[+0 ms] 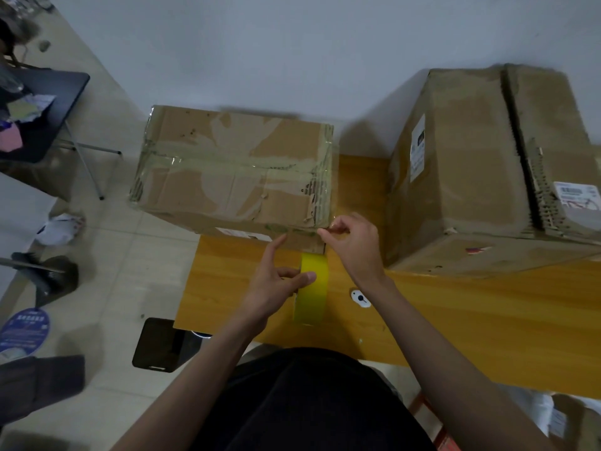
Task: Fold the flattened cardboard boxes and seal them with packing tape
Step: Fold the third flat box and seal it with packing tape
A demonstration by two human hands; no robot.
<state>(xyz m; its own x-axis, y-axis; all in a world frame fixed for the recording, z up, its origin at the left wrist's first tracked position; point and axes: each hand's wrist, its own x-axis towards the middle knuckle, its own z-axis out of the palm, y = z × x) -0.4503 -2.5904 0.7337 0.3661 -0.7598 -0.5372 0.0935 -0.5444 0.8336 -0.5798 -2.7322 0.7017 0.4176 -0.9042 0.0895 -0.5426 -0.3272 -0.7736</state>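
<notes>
holding tape roll (312, 289) beside cardboard box (232, 172).

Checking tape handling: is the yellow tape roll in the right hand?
No. The left hand holds the yellow tape roll, while the right hand pinches at the near corner of the smaller box.

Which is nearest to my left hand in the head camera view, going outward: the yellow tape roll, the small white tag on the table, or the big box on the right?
From the left hand:
1. Yellow tape roll, held by that hand, just to its right.
2. Small white tag, on the wooden table past the roll, rightward.
3. Big box, far right, standing on the table.
</notes>
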